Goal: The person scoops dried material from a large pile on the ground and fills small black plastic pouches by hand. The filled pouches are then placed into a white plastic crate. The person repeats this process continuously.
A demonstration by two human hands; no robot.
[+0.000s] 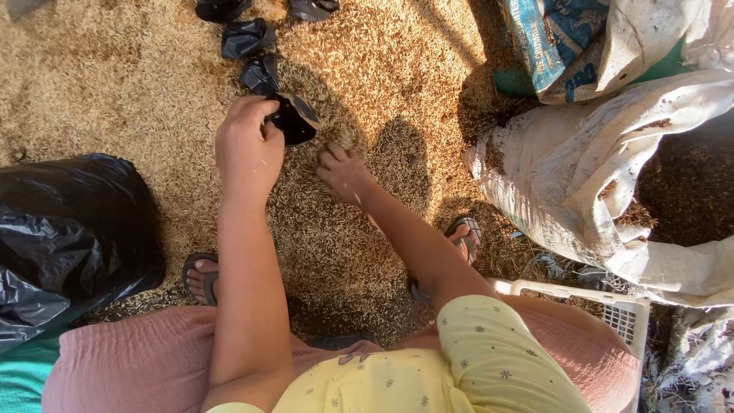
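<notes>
Golden husk (130, 99) covers the ground across nearly the whole frame, lit bright at upper left and shaded under the person at the centre. At right lies a big white sack (581, 176), open, with dark husk inside at the right edge; a blue-printed sack (558, 38) sits above it at upper right. A large black plastic bag (69, 229) bulges at the left edge. At lower right, the rim of a white basket (612, 302) shows beside the person's knee.

At upper centre, small black bags (245, 38) lie in a loose row on the husk. The nearest one, a small pouch (294, 121), sits just right of the left hand (246, 145), whose fingers are closed on its edge, holding its mouth open. The right hand (344, 172), just below and right of the pouch, is cupped around a handful of husk, fingers curled shut on it at the pouch's mouth. Sandalled feet (200, 275) show at lower left and centre right.
</notes>
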